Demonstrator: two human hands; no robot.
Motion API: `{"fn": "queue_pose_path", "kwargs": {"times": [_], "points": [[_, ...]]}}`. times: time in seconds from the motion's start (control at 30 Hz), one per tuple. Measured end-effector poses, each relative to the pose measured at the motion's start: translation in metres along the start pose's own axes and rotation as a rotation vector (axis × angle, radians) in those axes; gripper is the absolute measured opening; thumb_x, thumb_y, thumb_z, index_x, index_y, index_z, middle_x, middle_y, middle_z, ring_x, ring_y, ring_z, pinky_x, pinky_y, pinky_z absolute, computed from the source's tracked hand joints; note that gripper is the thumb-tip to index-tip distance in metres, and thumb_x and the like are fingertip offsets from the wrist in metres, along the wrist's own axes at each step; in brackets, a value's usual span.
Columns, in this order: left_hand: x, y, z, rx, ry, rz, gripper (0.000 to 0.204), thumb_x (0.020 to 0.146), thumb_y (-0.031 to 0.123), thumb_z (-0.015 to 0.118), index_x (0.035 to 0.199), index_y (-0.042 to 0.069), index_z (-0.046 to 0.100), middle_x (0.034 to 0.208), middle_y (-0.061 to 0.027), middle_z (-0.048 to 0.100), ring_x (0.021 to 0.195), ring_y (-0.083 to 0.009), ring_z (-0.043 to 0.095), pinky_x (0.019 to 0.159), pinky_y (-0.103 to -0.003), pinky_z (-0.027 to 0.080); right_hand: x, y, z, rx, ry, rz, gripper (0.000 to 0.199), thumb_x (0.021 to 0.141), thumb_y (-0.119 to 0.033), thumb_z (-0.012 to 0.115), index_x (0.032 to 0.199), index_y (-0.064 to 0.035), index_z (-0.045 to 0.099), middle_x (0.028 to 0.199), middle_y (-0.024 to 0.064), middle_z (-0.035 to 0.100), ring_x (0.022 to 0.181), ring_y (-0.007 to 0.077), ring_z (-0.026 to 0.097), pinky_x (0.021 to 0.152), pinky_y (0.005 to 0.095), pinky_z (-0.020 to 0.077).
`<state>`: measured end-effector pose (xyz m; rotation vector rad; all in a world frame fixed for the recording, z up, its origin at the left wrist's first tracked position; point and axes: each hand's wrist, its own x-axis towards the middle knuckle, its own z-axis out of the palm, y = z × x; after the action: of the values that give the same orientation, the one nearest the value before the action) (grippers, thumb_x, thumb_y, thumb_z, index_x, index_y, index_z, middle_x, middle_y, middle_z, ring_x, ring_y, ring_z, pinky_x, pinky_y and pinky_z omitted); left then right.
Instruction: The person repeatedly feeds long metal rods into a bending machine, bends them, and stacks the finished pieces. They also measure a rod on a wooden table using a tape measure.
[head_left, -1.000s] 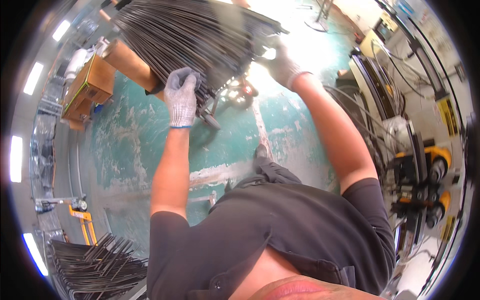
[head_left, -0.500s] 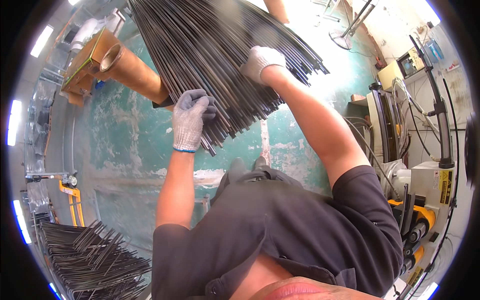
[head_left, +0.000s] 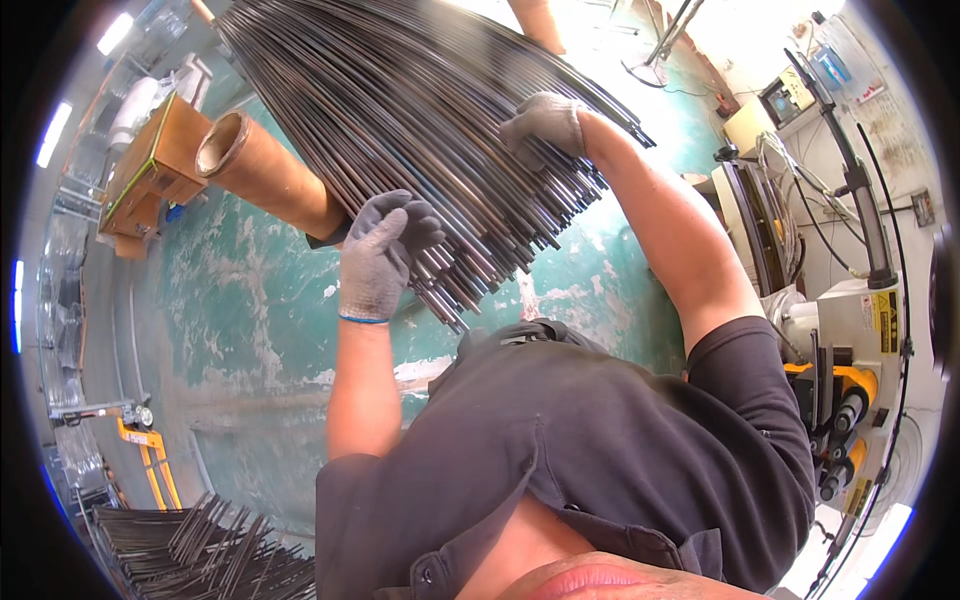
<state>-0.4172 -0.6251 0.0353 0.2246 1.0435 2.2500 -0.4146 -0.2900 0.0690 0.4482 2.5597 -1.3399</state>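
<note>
A wide bundle of thin dark metal rods fans out in front of me, its near ends uneven. My left hand, in a grey-white knit glove with a blue cuff edge, is at the bundle's left near corner. Its fingers are loosely bent over the rod ends, with the thumb apart from them. On the right side, my gloved right hand lies on the rods near their ends. Its fingers are curled down together against them, and the fingertips are partly hidden.
Left of the bundle stand a brown cardboard tube and a cardboard box. More dark rods are piled at the lower left, below a yellow frame. Machinery with cables lines the right side, over a worn green floor.
The rods' near ends sit lower and closer to me in the view. My left hand's fingers have spread slightly, and my right hand has shifted a little right, its fingers now bent downward.
</note>
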Motion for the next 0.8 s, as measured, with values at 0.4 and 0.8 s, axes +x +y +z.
{"fn": "queue_pose_path", "kwargs": {"times": [0.4, 0.8], "points": [[0.018, 0.004, 0.062, 0.055, -0.178, -0.288, 0.030, 0.106, 0.028, 0.064, 0.119, 0.001, 0.062, 0.105, -0.0146, 0.072, 0.093, -0.0280, 0.070, 0.089, -0.044, 0.058, -0.274, 0.022, 0.019, -0.342, 0.236, 0.311, 0.026, 0.100, -0.024, 0.069, 0.098, -0.0001, 0.061, 0.066, 0.0108, 0.056, 0.061, 0.0237, 0.057, 0.061, 0.0408, 0.0473], [0.118, -0.068, 0.139, -0.251, -0.057, -0.534, 0.035, 0.109, 0.018, 0.051, 0.117, -0.016, 0.055, 0.108, -0.0239, 0.063, 0.103, -0.0383, 0.065, 0.107, -0.056, 0.051, -0.596, 0.097, 0.117, -0.767, 0.898, 0.694, 0.019, 0.077, -0.007, 0.077, 0.090, -0.0095, 0.062, 0.080, 0.0164, 0.066, 0.078, 0.0404, 0.067, 0.068, 0.0481, 0.0522]]}}
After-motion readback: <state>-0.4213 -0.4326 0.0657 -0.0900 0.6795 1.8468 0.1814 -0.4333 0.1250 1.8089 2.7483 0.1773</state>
